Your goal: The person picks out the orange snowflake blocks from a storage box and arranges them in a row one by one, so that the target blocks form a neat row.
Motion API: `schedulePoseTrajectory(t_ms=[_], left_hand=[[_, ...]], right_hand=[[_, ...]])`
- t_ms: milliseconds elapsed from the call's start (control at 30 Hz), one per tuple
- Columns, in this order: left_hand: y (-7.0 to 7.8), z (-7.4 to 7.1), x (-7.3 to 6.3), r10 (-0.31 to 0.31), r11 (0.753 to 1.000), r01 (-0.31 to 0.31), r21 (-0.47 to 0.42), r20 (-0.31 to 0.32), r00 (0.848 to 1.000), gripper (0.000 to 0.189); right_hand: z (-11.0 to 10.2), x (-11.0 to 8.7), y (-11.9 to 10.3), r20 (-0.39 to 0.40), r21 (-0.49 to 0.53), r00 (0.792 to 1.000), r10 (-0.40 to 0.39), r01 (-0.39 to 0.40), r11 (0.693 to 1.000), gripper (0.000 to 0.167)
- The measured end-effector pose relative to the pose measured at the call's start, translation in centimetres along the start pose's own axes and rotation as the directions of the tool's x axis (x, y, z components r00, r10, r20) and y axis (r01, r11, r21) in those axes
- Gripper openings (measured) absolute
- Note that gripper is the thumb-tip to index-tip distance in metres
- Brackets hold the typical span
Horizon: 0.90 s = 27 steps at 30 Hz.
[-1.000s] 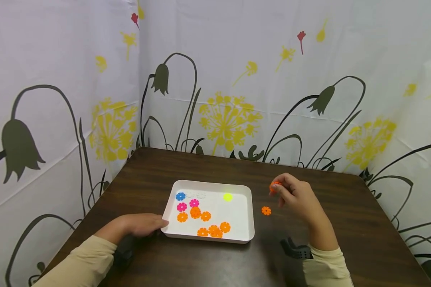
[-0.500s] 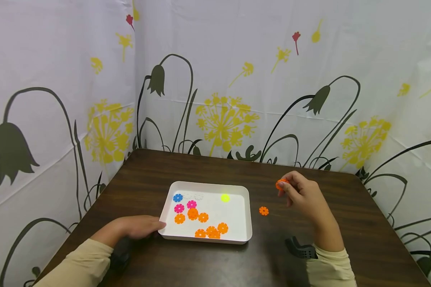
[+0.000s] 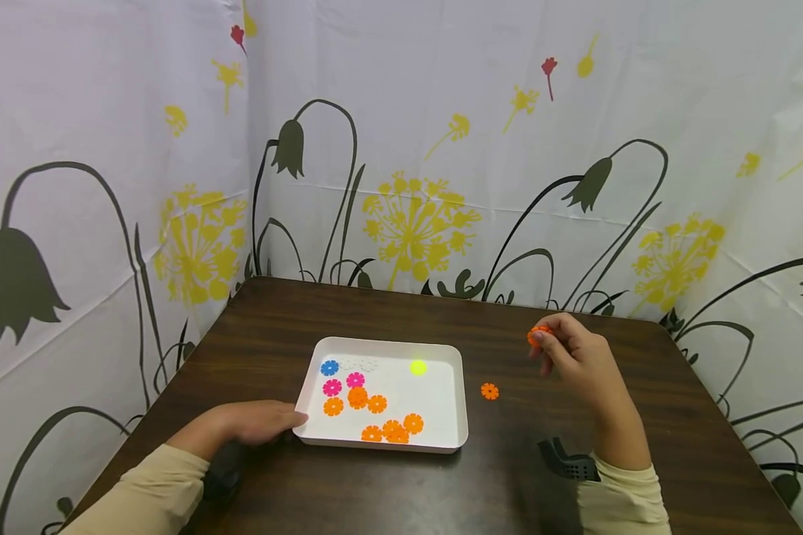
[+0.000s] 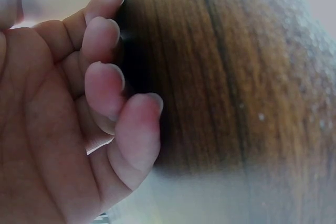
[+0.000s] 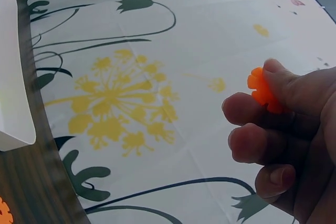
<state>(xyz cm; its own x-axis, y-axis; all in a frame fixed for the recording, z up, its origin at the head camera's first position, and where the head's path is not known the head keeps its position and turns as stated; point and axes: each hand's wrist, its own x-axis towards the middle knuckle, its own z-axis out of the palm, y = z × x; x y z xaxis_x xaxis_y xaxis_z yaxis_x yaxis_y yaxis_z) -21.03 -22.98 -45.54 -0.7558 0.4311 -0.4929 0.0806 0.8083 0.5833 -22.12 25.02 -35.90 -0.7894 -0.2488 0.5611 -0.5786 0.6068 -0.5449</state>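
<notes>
My right hand (image 3: 581, 358) pinches an orange snowflake disc (image 5: 258, 86) between thumb and forefinger, above the table right of the tray. Its other fingers are curled with nothing else visible in them. Another orange notched disc (image 3: 490, 391) lies flat on the table between that hand and the tray. My left hand (image 3: 262, 421) grips the near left corner of the shallow white tray (image 3: 438, 409), thumb over the rim. In the left wrist view its fingers (image 4: 137, 135) are curled, tips close to the tabletop; the tray is only partly visible there.
Inside the tray lie several orange discs (image 3: 333, 406), a blue disc (image 3: 330, 368), two pink discs (image 3: 331, 388), pale white discs (image 3: 368, 365) and a yellow disc (image 3: 418, 368). A dark wooden table (image 3: 401, 308) meets a flower-printed curtain (image 3: 401, 111) behind it.
My right hand has moved to the right and slightly up with the orange disc, away from the tray. The left hand stays at the tray's corner. The view shifted slightly.
</notes>
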Motion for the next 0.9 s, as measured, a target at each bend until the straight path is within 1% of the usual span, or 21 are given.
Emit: schedulePoseTrajectory(t_ms=[200,400,500,633,733,900], left_hand=[[-0.1,-0.15,0.1,-0.005,1.0,0.005,0.02,0.005,1.0,0.04],[-0.14,-0.19,0.15,-0.01,1.0,0.01,0.014,0.009,1.0,0.043],[-0.16,-0.2,0.16,-0.005,1.0,0.005,0.011,0.012,1.0,0.041],[-0.26,-0.18,0.14,-0.002,1.0,0.002,0.006,0.02,1.0,0.037],[-0.33,-0.13,0.14,-0.008,1.0,0.008,0.002,0.023,1.0,0.036],[-0.17,-0.11,0.06,-0.007,1.0,0.007,-0.002,0.02,1.0,0.035]], right_hand=[[-0.17,0.05,-0.22,-0.03,0.006,0.999,-0.018,0.019,1.0,0.009],[-0.01,0.05,0.11,-0.025,-0.003,0.998,-0.051,0.051,0.999,0.014],[0.01,0.04,0.15,-0.023,-0.018,0.998,-0.057,0.057,0.998,0.014],[-0.11,-0.1,0.03,-0.029,-0.028,0.999,-0.039,0.039,0.999,0.015],[-0.27,-0.23,-0.23,-0.032,-0.004,0.999,-0.031,0.031,1.0,0.016],[-0.5,-0.25,-0.39,-0.039,0.026,0.998,-0.046,0.047,0.999,0.018]])
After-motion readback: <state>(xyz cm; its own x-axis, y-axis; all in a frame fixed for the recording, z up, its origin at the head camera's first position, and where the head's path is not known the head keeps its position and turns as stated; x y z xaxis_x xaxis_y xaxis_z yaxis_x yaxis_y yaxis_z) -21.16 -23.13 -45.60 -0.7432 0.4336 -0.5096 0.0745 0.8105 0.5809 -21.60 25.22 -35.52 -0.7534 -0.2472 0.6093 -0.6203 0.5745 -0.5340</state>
